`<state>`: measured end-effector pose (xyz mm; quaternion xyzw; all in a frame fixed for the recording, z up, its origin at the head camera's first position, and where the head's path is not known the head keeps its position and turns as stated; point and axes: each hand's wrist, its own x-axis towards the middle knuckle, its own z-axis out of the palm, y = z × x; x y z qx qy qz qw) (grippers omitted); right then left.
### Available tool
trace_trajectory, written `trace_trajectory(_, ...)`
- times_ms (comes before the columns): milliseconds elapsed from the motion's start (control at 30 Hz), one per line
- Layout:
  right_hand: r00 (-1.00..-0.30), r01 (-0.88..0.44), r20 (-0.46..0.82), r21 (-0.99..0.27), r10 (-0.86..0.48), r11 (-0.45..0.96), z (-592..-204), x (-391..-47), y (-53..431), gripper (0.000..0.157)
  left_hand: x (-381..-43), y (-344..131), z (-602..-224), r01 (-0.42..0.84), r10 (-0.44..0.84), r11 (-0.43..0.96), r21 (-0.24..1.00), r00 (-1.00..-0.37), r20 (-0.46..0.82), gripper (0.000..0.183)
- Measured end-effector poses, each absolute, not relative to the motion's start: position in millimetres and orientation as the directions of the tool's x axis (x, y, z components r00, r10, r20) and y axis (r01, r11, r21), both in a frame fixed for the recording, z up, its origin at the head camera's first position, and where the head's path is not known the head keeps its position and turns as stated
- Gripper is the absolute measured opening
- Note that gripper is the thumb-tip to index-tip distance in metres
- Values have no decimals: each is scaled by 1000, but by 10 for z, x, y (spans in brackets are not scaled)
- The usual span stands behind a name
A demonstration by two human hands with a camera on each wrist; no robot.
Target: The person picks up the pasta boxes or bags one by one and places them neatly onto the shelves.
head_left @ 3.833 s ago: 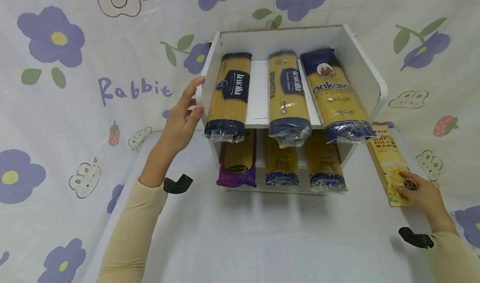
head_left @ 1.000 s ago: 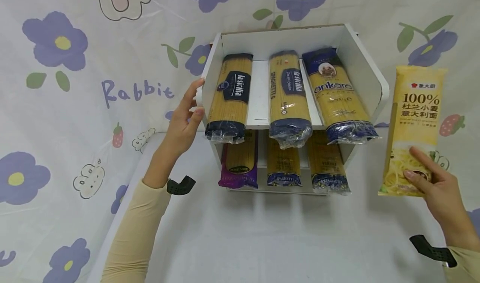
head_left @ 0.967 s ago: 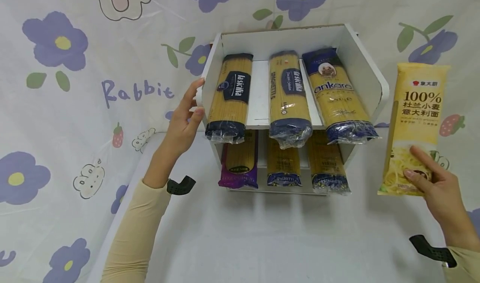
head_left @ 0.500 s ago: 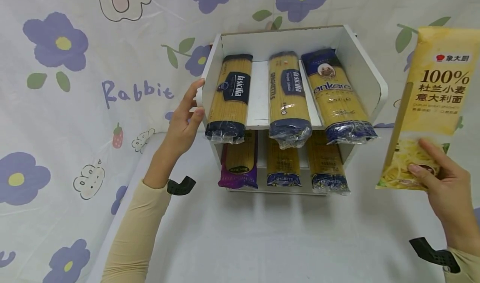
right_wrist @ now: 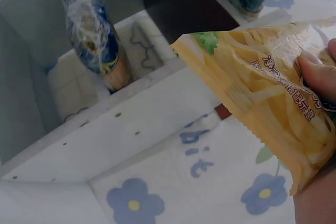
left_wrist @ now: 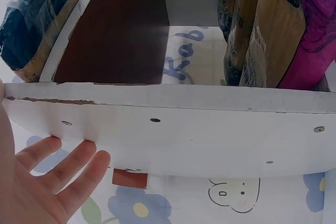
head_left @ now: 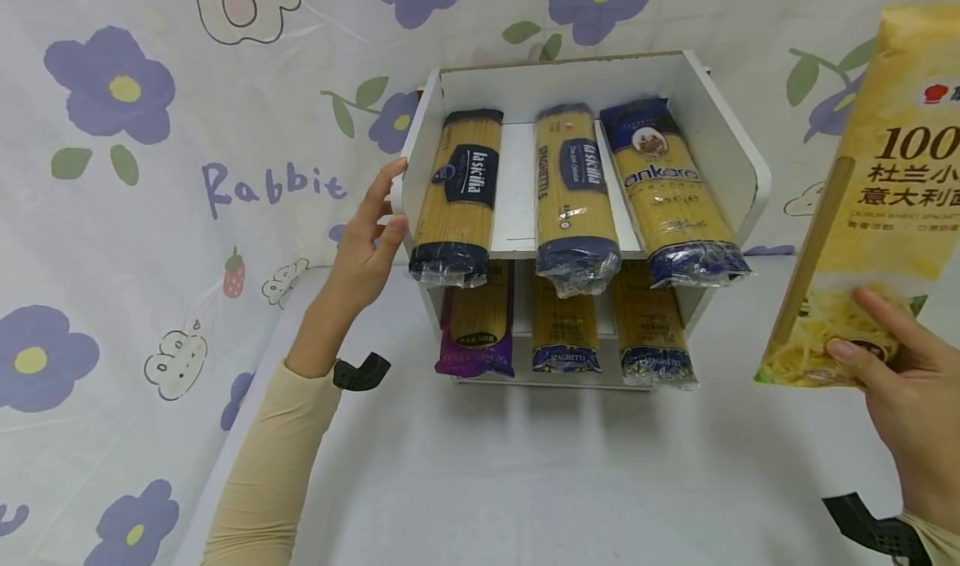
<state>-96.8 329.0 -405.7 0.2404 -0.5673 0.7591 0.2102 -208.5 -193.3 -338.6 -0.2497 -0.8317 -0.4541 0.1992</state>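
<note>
My right hand [head_left: 911,383] holds a yellow packet of spaghetti [head_left: 862,232] by its lower end, thumb and a finger over its front. Held up right of the shelf, the packet runs past the frame's edge. In the right wrist view the packet's lower end [right_wrist: 262,87] shows close up. My left hand [head_left: 363,249] touches the left side panel of a white two-tier shelf [head_left: 517,191]; in the left wrist view several fingertips [left_wrist: 89,148] rest against the panel. On the upper tier lie a spaghetti pack [head_left: 457,199], a second one [head_left: 576,199] and a blue-ended ankara pack [head_left: 671,187].
The lower tier bears a purple-ended pasta pack [head_left: 477,333] and two blue-ended spaghetti packs, one in the middle [head_left: 565,333] and one at right [head_left: 654,333]. A white cloth [head_left: 525,466] covers the table; a flowered sheet [head_left: 247,116] hangs behind.
My right hand has lifted the spaghetti packet off the table beside the shelf, then brought it up, nearer the head camera and further right. The left hand has stayed at the shelf's side.
</note>
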Motion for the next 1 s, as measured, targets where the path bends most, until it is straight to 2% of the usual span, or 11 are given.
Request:
trace_trajectory(100,-803,-584,595,-775,28,-241,-4017,-910,3263,53,-2089,-1937,-3388,598,235,462,655,-795,560,79)
trace_trajectory(233,-835,-551,545,-829,82,-96,-3963,-826,3204,49,-2089,-1941,-3386,601,234,463,651,-792,564,78)
trace_trajectory(333,-810,-585,580,-807,83,-77,-3928,-802,3145,47,-2090,-1942,-3387,604,233,468,645,-789,569,78)
trace_trajectory(467,-759,-644,651,-754,-13,-131,-3882,-786,3093,48,-2091,-1941,-3388,602,233,471,645,-790,567,79)
trace_trajectory(667,-734,-658,668,-744,-124,-115,-3808,-757,3028,46,-2084,-1936,-3385,599,232,468,650,-793,564,80)
trace_trajectory(833,-661,-723,716,-688,-224,-63,-3784,-780,2962,42,-2095,-1937,-3394,609,234,469,639,-784,575,81)
trace_trajectory(1000,-606,-730,715,-674,-349,-112,-3780,-835,2876,36,-2096,-1940,-3396,616,233,460,640,-779,582,81)
